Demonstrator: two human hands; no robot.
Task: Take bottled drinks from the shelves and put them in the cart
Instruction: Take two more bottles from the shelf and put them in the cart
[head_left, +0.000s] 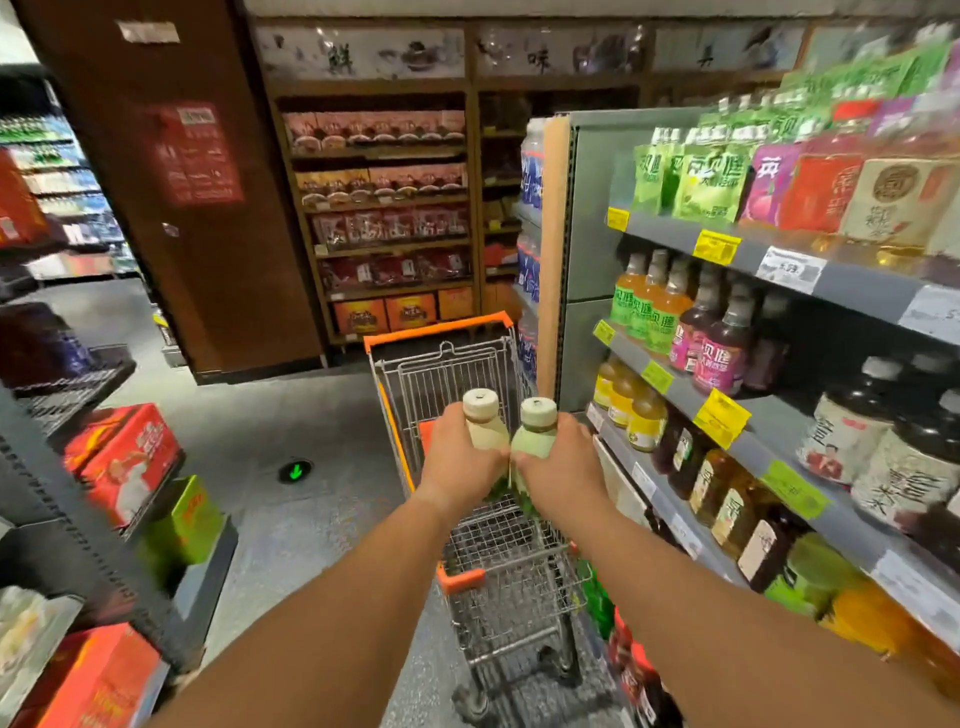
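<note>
My left hand (457, 462) grips a cream-coloured bottle (483, 422) with a pale cap. My right hand (558, 465) grips a pale green bottle (535, 434) with a light cap. Both bottles stand upright, side by side and touching, held above the basket of the wire shopping cart (457, 374) with orange trim. The lower parts of both bottles are hidden behind my fingers. The drink shelves (779, 421) run along the right, filled with several bottled teas and juices.
A low rack (78, 405) with red and green boxes (124, 457) lines the left of the aisle. A brown pillar (197, 208) and wooden shelves of packaged goods (384, 218) stand ahead beyond the cart. A green arrow light (295, 472) glows on the grey floor.
</note>
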